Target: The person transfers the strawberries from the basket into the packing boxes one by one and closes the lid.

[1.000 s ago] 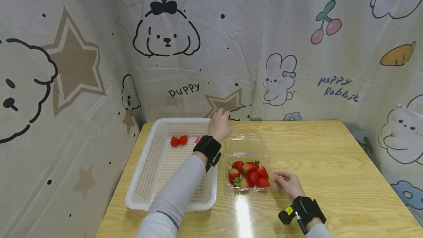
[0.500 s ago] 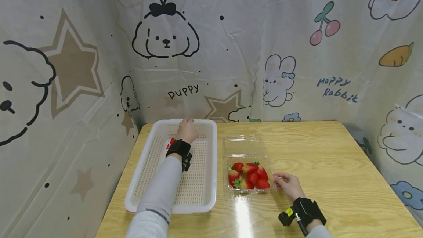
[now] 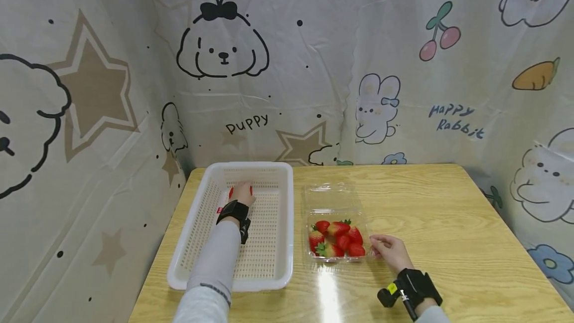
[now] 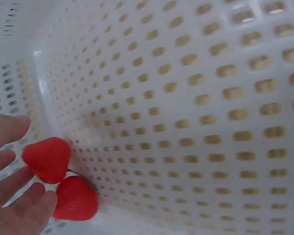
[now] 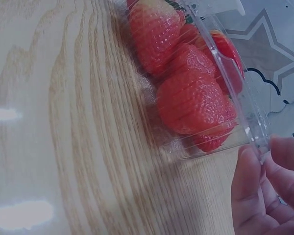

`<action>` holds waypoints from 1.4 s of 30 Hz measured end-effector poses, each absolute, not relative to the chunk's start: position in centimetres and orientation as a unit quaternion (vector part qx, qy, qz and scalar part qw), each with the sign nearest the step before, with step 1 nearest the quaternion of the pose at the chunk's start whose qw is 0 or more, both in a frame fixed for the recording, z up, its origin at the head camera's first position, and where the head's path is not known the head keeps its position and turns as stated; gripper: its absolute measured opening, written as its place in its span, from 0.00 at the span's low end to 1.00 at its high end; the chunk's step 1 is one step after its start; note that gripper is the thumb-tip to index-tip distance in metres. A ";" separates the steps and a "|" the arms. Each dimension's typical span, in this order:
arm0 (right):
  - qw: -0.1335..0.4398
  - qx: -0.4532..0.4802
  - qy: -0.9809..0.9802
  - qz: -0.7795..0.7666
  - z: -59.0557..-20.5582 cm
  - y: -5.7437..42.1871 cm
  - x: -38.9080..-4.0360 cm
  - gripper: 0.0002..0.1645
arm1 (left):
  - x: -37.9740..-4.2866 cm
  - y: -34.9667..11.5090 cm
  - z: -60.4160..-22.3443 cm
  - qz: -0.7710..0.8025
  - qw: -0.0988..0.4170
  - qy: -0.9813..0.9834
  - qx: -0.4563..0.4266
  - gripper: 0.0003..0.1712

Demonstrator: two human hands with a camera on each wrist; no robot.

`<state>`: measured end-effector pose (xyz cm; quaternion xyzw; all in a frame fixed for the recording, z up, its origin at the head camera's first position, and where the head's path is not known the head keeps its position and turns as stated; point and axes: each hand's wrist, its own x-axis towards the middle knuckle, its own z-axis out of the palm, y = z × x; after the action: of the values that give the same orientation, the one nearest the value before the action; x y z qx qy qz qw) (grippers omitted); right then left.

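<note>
The left arm reaches in over the near rim of the white basket [image 3: 271,223], its grey sleeve [image 3: 217,255] sloping forward and down, and the left hand [image 3: 242,194] is low inside towards the basket's far end, left of its middle. The fingers of this hand are spread loosely and grip nothing; a red strawberry [image 4: 47,160] lies right by them, and a second strawberry [image 4: 77,199] rests against the first, both inside the basket. The right hand [image 3: 390,251] is well to the right of the basket, low over the bench [image 3: 430,203], thumb and fingers bent in to pinch the near right corner of a clear box [image 3: 333,197]. That box stands just right of the basket with its lid folded back, and more strawberries [image 3: 339,235] are heaped in it
</note>
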<state>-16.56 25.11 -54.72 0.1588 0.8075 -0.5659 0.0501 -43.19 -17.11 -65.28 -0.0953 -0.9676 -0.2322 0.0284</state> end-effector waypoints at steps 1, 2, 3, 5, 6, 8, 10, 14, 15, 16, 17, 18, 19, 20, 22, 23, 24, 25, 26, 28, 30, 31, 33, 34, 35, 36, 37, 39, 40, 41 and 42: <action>0.050 0.158 0.807 -0.566 -54.7 25.1 -16.6 0.18 | -43.8 -17.7 -67.0 -0.244 0.053 -0.962 -0.108 0.32; 0.051 0.157 0.808 -0.565 -54.7 25.1 -16.6 0.18 | -43.1 -17.4 -65.9 -0.247 0.035 -0.964 -0.096 0.32; 0.052 0.158 0.809 -0.564 -54.7 25.1 -16.5 0.18 | -41.2 -16.7 -63.3 -0.251 0.019 -0.964 -0.084 0.30; 0.054 0.159 0.811 -0.561 -54.7 25.1 -16.5 0.18 | -38.7 -15.8 -60.2 -0.245 0.011 -0.967 -0.073 0.28; 0.055 0.159 0.811 -0.560 -54.6 25.1 -16.5 0.18 | -37.2 -15.3 -58.2 -0.245 0.008 -0.967 -0.065 0.26; 0.056 0.160 0.811 -0.560 -54.5 25.1 -16.4 0.19 | -35.2 -14.2 -55.4 -0.240 -0.006 -0.970 -0.040 0.24; 0.055 0.161 0.809 -0.563 -54.5 25.1 -16.5 0.18 | -35.0 -14.4 -56.2 -0.233 0.010 -0.971 -0.047 0.21; 0.052 0.162 0.804 -0.570 -54.6 25.1 -16.6 0.18 | -41.6 -17.3 -68.1 -0.210 0.076 -0.972 -0.073 0.18; 0.052 0.163 0.802 -0.572 -54.6 25.1 -16.6 0.18 | -43.5 -18.3 -71.4 -0.205 0.098 -0.970 -0.083 0.17; 0.051 0.164 0.801 -0.574 -54.6 25.1 -16.6 0.18 | -45.2 -18.9 -74.0 -0.202 0.110 -0.970 -0.084 0.18; 0.051 0.165 0.801 -0.574 -54.6 25.1 -16.6 0.18 | -46.9 -19.5 -76.6 -0.197 0.117 -0.970 -0.082 0.19; 0.051 0.164 0.802 -0.573 -54.6 25.0 -16.6 0.18 | -47.4 -19.7 -77.2 -0.197 0.113 -0.971 -0.079 0.20; 0.051 0.164 0.802 -0.572 -54.6 25.0 -16.6 0.18 | -47.0 -19.6 -76.5 -0.195 0.117 -0.970 -0.080 0.20; 0.051 0.165 0.802 -0.572 -54.6 25.0 -16.7 0.18 | -45.9 -19.1 -74.5 -0.198 0.102 -0.972 -0.074 0.20; 0.051 0.165 0.802 -0.572 -54.5 25.0 -16.6 0.18 | -42.4 -17.5 -68.5 -0.208 0.070 -0.974 -0.055 0.20; 0.052 0.165 0.802 -0.572 -54.5 25.0 -16.6 0.18 | -40.5 -16.7 -65.2 -0.217 0.061 -0.973 -0.050 0.20; 0.052 0.165 0.802 -0.572 -54.5 25.0 -16.6 0.18 | -38.6 -15.9 -62.0 -0.221 0.056 -0.972 -0.050 0.20; 0.052 0.168 0.799 -0.574 -54.6 24.9 -16.6 0.18 | -36.6 -15.1 -58.6 -0.229 0.052 -0.971 -0.049 0.20; 0.052 0.168 0.799 -0.575 -54.6 24.9 -16.6 0.18 | -35.2 -14.4 -56.0 -0.238 0.047 -0.969 -0.046 0.20; 0.052 0.164 0.801 -0.573 -54.6 24.9 -16.6 0.19 | -33.6 -13.6 -52.7 -0.253 0.067 -0.964 -0.054 0.19; 0.050 0.162 0.804 -0.570 -54.7 25.0 -16.5 0.19 | -33.1 -13.0 -50.6 -0.266 0.083 -0.959 -0.058 0.19; 0.049 0.157 0.806 -0.569 -54.6 25.0 -16.5 0.19 | -33.1 -12.8 -50.0 -0.278 0.093 -0.954 -0.058 0.18; 0.047 0.152 0.808 -0.567 -54.7 25.0 -16.5 0.18 | -33.4 -12.4 -48.9 -0.305 0.108 -0.944 -0.056 0.18; 0.046 0.148 0.809 -0.567 -54.7 25.1 -16.5 0.18 | -33.6 -12.2 -48.3 -0.321 0.115 -0.938 -0.057 0.18; 0.045 0.146 0.809 -0.568 -54.6 25.1 -16.5 0.18 | -33.7 -11.9 -47.7 -0.335 0.119 -0.933 -0.058 0.19; 0.045 0.142 0.809 -0.568 -54.6 25.1 -16.5 0.18 | -33.8 -11.5 -47.1 -0.347 0.123 -0.928 -0.061 0.19; 0.045 0.140 0.809 -0.570 -54.6 25.1 -16.5 0.18 | -33.9 -11.1 -46.5 -0.360 0.126 -0.922 -0.066 0.19; 0.044 0.138 0.809 -0.570 -54.5 25.1 -16.5 0.18 | -33.8 -10.2 -45.3 -0.379 0.132 -0.912 -0.085 0.19; 0.044 0.137 0.809 -0.570 -54.5 25.0 -16.5 0.18 | -33.7 -9.6 -44.7 -0.386 0.134 -0.908 -0.097 0.19; 0.044 0.138 0.809 -0.570 -54.5 25.0 -16.5 0.18 | -33.5 -8.9 -44.2 -0.391 0.135 -0.903 -0.111 0.19; 0.044 0.138 0.810 -0.569 -54.5 25.0 -16.5 0.18 | -33.3 -8.3 -43.8 -0.393 0.140 -0.900 -0.129 0.19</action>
<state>-16.51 25.00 -54.51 0.1382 0.8095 -0.5689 0.0438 -33.27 -8.28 -43.77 -0.1291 -0.8996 -0.3932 0.1397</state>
